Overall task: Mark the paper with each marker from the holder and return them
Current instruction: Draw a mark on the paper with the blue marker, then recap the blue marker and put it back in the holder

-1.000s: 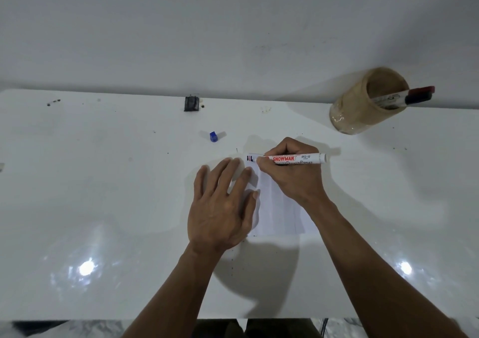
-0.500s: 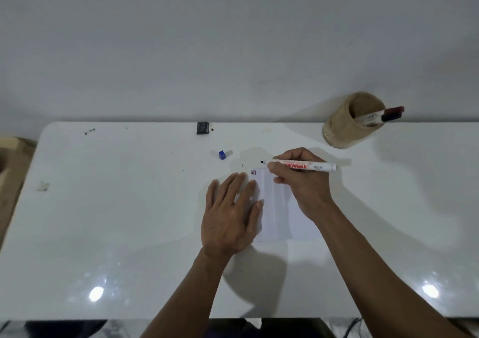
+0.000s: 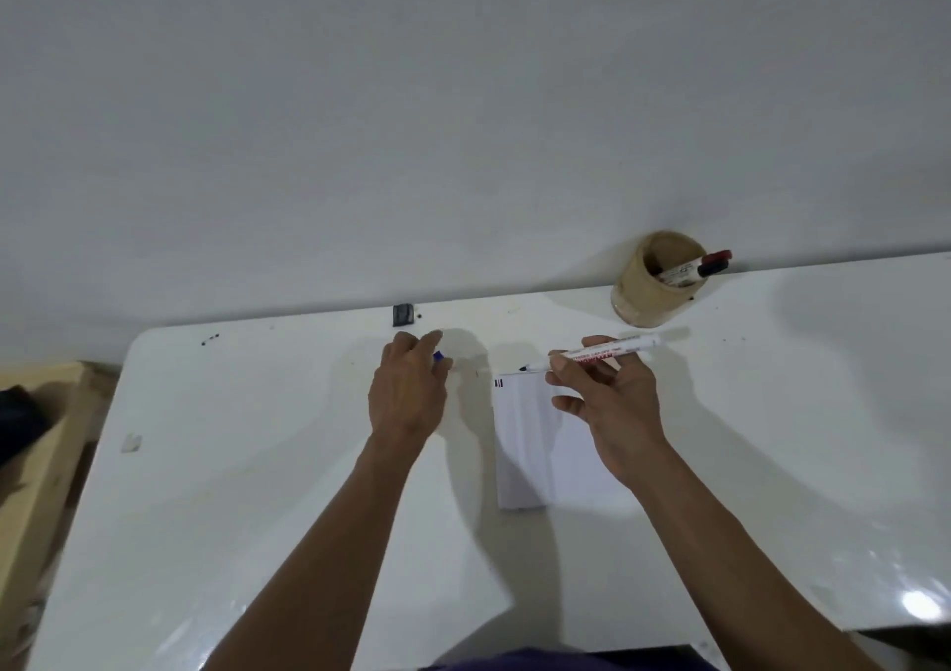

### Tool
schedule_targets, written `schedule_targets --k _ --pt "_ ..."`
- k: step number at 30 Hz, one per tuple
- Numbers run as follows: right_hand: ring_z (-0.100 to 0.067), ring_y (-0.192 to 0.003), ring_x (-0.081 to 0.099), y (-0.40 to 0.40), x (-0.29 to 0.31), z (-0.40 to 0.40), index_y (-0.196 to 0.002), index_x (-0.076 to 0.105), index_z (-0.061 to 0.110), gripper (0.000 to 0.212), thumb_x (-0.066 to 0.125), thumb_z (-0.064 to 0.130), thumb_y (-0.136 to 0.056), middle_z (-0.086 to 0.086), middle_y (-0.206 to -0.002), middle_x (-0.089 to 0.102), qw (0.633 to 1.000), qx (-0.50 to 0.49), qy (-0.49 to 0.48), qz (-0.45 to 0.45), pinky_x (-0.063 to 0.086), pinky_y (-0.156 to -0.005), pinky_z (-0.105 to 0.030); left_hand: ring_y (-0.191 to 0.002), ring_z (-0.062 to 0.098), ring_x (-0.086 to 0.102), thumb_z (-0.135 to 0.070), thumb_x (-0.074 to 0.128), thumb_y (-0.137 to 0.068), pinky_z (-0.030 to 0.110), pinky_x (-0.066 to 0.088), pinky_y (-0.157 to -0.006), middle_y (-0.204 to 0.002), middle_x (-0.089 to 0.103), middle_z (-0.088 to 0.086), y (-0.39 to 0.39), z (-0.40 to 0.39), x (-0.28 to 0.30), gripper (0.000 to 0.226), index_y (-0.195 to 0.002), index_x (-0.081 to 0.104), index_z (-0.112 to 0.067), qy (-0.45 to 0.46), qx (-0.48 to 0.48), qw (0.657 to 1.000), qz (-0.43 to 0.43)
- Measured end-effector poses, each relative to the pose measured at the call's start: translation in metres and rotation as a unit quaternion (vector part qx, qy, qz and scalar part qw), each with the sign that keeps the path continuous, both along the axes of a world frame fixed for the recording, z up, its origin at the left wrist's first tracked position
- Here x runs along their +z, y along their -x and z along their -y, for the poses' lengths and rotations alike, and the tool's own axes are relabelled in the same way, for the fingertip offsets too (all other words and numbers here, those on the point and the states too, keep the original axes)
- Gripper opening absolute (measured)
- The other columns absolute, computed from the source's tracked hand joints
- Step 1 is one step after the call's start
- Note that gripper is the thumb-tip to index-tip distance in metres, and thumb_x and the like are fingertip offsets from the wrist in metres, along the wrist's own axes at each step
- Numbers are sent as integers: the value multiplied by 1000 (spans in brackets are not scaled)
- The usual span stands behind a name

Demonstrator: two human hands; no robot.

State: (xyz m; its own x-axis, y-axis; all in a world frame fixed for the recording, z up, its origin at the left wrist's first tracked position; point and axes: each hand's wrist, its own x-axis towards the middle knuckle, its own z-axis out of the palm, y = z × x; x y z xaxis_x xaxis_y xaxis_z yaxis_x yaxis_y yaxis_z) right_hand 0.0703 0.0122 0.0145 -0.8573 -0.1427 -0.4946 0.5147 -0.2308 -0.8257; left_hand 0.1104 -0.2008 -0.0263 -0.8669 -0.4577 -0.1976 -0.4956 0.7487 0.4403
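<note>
uncapped marker [image 3: 599, 353] pinched near its tip end in the right hand [image 3: 610, 403], thumb and forefinger closed on the barrel, other fingers loose and spread, tip aimed left and hovering just above the far edge of the paper [image 3: 545, 439]. left hand [image 3: 409, 392] off the sheet, fingers curling down onto the small blue cap [image 3: 438, 356] on the table [image 3: 257, 464]; touching it, though cannot tell whether actually gripped yet. judged to be a light, stiff plastic barrel, smooth and a bit slippery, best held close to the tip for marking and mid-barrel for recapping; wet tip likely to smear on skin or table if dragged. cap tiny and light, apt to skid or roll on the glossy top, so best taken by a fingertip pinch from the sides. paper thin, limp, unweighted right now, likely to slide if brushed. holder [image 3: 653, 284] standing at the far right edge by the wall, another marker [image 3: 694, 269] with a dark red cap leaning out of it. most of the blue cap hidden under the fingers; holder's inside in shadow, count of markers within unclear; short marks at the paper's far left corner [image 3: 498, 384] too small to read for colour; print on the barrel blurred.
</note>
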Motion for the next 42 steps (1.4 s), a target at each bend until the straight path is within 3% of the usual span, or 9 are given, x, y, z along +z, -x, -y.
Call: schedule_targets --k 6,11,13,16,20,26,32,42 --pt "-24 -80 74 2 0 -1 -105 58 16 30 78 3 -87 -9 -93 76 1000 10 -24 -9 57 -66 -35 -95 35 63 -16 54 -99 40 53 -77 -104 65 15 10 4 -1 21 -108 69 -4 9 -2 1000 29" --pt "-22 -80 75 -1 8 5 -103 59 13 15 71 14 -95 -9 -91 78 998 15 -53 -42 59 -64 -33 -69 21 63 -12 66 -90 12 40 -63 -77 73 4 -1 0 17 6 -91 71 -9 -111 79 990 -48" --pt "-22 -82 76 -4 17 10 -105 60 9 13 67 17 -98 -9 -92 79 996 14 -55 -68 60 -65 -33 -71 15 67 -10 68 -88 18 48 -68 -76 76 -2 -11 -6 29 5 -91 72 -13 -209 116 968 -78" --pt "-19 -81 77 -11 34 20 -102 61 10 10 66 18 -99 -7 -90 78 992 13 -58 -111 62 -66 -33 -84 21 75 -9 69 -91 31 58 -79 -81 80 0 -29 -16 45 8 -97 73 -14 -371 147 904 -151" --pt "-16 -78 77 -25 55 33 -97 60 12 8 66 17 -98 -10 -89 79 988 4 -43 -149 62 -63 -30 -84 15 73 -8 68 -92 29 61 -76 -87 79 -1 -52 -26 60 12 -98 74 -15 -454 146 853 -211" --pt "-17 -80 78 -54 67 42 -102 58 4 15 66 16 -98 -7 -88 80 986 19 -54 -157 63 -69 -38 -80 13 67 -10 69 -91 33 59 -75 -87 77 -2 -77 -29 68 16 -94 77 -23 -478 133 839 -223" --pt "-20 -82 79 -79 66 47 -104 59 2 19 68 17 -97 -11 -92 80 985 21 -70 -153 63 -68 -34 -80 11 66 -10 70 -90 42 59 -79 -88 77 -4 -97 -25 74 13 -97 77 -19 -462 100 853 -219" --pt "-18 -82 79 -109 63 58 -100 60 9 15 70 20 -96 -4 -88 81 986 9 -71 -151 63 -68 -31 -78 11 66 -8 70 -91 33 60 -73 -85 76 -7 -117 -17 81 18 -92 78 -24 -453 67 860 -225"
